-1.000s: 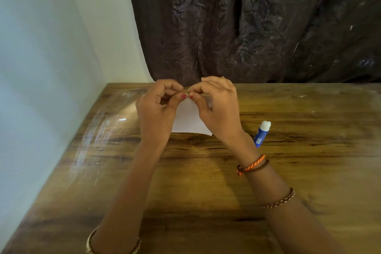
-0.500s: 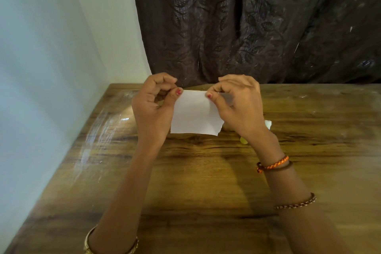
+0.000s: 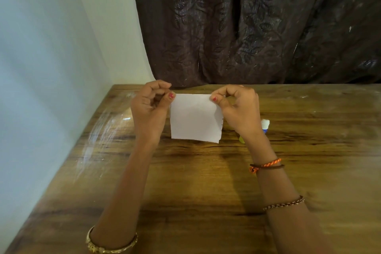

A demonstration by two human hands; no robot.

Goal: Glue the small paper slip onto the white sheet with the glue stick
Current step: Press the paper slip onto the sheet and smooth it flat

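Fingers (image 3: pixel 171 95) pinching white sheet (image 3: pixel 195 117) top corners

Quick count: 2 hands up, left hand (image 3: pixel 149 107) & right hand (image 3: pixel 239 107). 1 white paper (image 3: pixel 195 118) between them. 1 glue stick (image 3: pixel 265 125), mostly hidden behind the right wrist. 1 wooden table (image 3: pixel 206 181). 1 dark curtain (image 3: pixel 257 24) at the back. Bracelets: 3 on the right arm, incl. an orange bracelet (image 3: pixel 268 164) & a beaded bracelet (image 3: pixel 284 204); 1 gold bangle (image 3: pixel 107 247) on the left.
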